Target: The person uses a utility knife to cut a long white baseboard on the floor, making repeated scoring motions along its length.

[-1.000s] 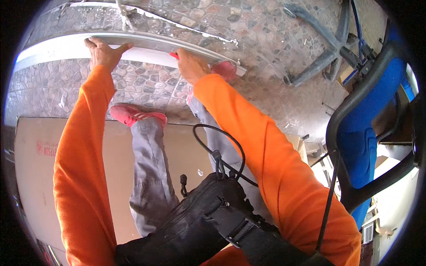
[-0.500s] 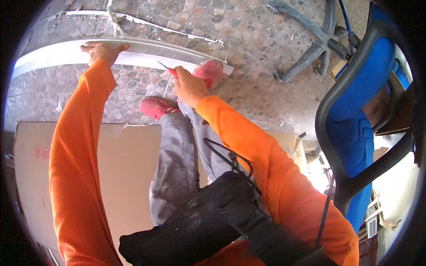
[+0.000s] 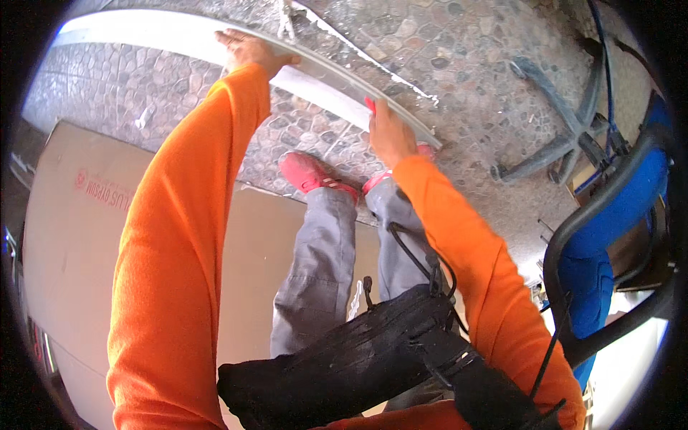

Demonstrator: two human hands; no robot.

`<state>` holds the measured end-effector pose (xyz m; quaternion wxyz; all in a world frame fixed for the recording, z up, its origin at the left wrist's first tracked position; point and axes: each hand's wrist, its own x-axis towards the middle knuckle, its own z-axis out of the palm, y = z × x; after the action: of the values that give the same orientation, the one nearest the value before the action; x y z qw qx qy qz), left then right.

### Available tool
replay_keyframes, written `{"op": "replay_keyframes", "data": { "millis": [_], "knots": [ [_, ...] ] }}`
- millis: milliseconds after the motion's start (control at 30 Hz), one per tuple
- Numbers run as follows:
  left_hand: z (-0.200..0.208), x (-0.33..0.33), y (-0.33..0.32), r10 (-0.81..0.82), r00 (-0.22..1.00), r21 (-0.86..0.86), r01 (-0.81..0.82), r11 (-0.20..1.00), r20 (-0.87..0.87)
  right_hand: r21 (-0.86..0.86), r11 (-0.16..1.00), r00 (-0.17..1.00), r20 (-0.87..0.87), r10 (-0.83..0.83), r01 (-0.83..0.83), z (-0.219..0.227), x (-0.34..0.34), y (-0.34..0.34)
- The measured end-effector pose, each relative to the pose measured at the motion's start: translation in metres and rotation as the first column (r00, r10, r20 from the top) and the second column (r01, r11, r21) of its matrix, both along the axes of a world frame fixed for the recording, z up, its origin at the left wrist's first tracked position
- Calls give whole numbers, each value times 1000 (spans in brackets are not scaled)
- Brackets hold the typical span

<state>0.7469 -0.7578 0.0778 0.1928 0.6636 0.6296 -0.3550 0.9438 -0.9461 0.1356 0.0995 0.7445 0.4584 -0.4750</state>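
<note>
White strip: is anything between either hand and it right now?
Nothing visible. The left hand rests on the long white strip, and the right hand, gripping a small red tool, sits against its nearer edge farther along. No object lies between hands and strip.

Cobbled stone floor [image 3: 459, 64] w/ bright daylight. Big tan cardboard sheet [image 3: 79, 251] near left. Blue chair [image 3: 609, 236] right, grey chair base [image 3: 559, 136] far right.

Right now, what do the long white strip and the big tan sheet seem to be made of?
Long white strip under the left hand and right hand: probably gypsum board, matte white, crumbly broken edge. Tan sheet: likely paper-faced board, dull and flat.
</note>
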Motion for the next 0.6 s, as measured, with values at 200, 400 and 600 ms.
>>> {"op": "replay_keyframes", "data": {
  "millis": [200, 400, 600],
  "knots": [
    [3, -11, 4, -78, 992, -71, 71, 995, -96, 112, 942, 943, -63, 325, -317, -20, -42, 101],
    [5, 0, 2, 72, 997, 82, -73, 994, 18, 101, 943, 937, -120, 328, -317, -48, -70, 144],
    [10, -8, 2, 137, 990, 44, -139, 989, 42, -8, 917, 910, -126, 396, -400, -45, -13, 97]
  ]
}}
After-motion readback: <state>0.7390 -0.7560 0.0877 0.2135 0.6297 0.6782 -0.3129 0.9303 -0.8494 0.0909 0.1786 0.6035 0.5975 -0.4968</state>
